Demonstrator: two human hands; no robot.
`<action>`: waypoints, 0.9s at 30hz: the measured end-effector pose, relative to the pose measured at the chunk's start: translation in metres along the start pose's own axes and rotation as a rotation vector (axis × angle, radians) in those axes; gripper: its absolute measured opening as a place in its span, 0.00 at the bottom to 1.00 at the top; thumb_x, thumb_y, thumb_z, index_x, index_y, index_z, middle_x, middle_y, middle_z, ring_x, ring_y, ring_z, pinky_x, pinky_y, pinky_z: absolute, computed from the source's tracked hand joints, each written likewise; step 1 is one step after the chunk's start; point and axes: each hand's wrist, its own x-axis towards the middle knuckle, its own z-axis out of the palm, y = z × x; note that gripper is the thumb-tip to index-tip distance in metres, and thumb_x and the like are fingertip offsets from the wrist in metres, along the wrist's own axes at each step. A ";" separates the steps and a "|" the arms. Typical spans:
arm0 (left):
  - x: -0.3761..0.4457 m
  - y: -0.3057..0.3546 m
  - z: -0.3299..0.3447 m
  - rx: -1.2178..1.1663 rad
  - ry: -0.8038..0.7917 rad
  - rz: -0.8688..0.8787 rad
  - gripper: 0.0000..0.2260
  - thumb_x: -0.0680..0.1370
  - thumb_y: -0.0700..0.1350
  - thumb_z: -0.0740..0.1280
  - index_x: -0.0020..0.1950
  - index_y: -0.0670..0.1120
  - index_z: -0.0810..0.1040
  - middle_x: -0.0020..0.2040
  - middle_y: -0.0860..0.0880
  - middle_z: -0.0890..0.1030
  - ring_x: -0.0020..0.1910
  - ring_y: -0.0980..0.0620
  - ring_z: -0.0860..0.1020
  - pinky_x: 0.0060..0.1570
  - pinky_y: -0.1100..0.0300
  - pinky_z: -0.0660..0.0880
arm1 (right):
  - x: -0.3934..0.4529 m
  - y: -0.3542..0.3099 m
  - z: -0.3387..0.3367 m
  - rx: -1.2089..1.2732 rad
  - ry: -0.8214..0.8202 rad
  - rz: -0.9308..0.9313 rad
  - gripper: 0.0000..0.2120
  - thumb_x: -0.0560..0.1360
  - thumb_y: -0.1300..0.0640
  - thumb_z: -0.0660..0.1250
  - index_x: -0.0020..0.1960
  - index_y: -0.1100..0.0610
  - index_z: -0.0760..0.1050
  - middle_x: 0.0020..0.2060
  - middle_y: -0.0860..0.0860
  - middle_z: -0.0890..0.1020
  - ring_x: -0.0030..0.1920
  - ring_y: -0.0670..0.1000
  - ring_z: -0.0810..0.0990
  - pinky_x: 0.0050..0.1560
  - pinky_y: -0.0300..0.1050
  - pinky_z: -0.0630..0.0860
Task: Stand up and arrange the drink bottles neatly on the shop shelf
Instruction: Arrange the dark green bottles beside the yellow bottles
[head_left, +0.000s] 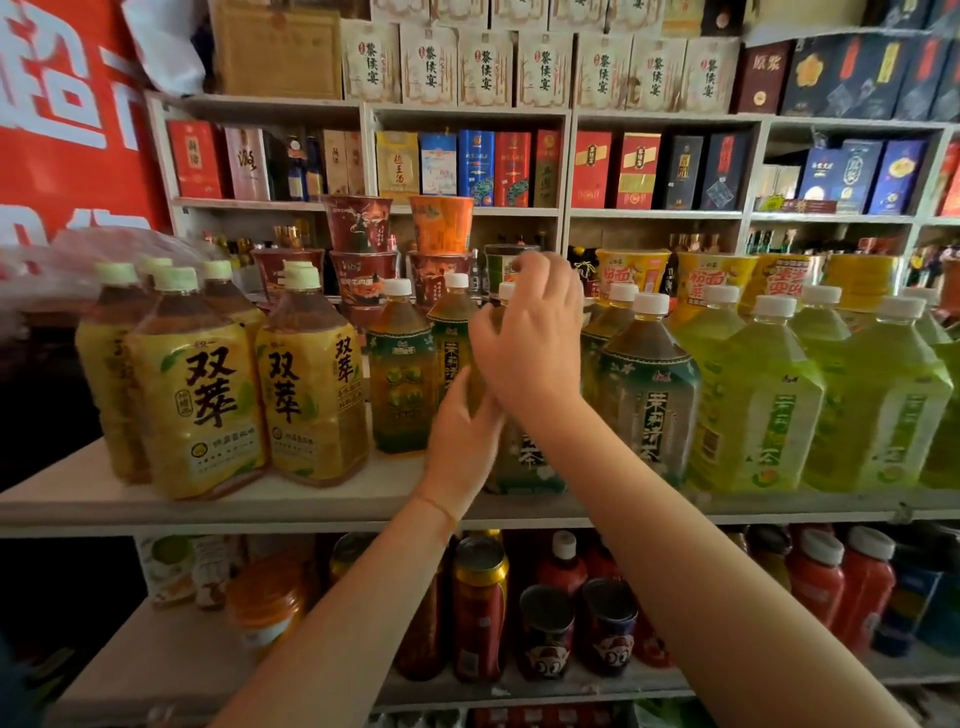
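Standing on the shelf (311, 499) between its neighbours, the green-labelled tea bottle (524, 457) is gripped low by the left hand (462, 441); the right hand (530, 332), fingers curled, is poised near its cap. Full, it is judged heavy and smooth, best held at neck and body.

The yellow tea bottles (200, 384) at the left are showing big black characters 双萃 on their labels. The cream boxes (545, 70) along the top shelf are each carrying 黎侯宴 in black. A dark red box (762, 78) to their right is reading 原浆 in gold. The dark green tea bottle (649, 395) is bearing 茉莉 down its label. The yellow noodle cups (631, 275) are showing 粉面菜. Other print is staying too blurred to read.
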 end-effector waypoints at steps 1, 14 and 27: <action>-0.003 -0.001 -0.011 0.085 0.086 0.145 0.15 0.83 0.55 0.62 0.61 0.48 0.79 0.54 0.47 0.82 0.59 0.54 0.79 0.57 0.54 0.75 | -0.001 -0.006 0.002 0.046 0.044 -0.072 0.16 0.73 0.62 0.65 0.60 0.64 0.72 0.57 0.59 0.75 0.59 0.59 0.73 0.64 0.54 0.71; 0.035 -0.031 -0.143 1.204 0.498 0.434 0.41 0.73 0.58 0.75 0.80 0.53 0.57 0.79 0.33 0.57 0.78 0.32 0.57 0.74 0.37 0.61 | -0.017 -0.054 0.088 -0.011 -0.622 0.313 0.41 0.77 0.43 0.68 0.79 0.47 0.45 0.69 0.60 0.64 0.64 0.61 0.73 0.57 0.54 0.76; 0.030 -0.035 -0.179 1.104 0.318 0.649 0.35 0.76 0.27 0.65 0.78 0.54 0.67 0.81 0.36 0.50 0.80 0.34 0.51 0.71 0.47 0.63 | -0.030 -0.055 0.095 -0.030 -0.554 0.390 0.47 0.73 0.41 0.73 0.78 0.51 0.46 0.68 0.59 0.66 0.63 0.59 0.74 0.49 0.49 0.76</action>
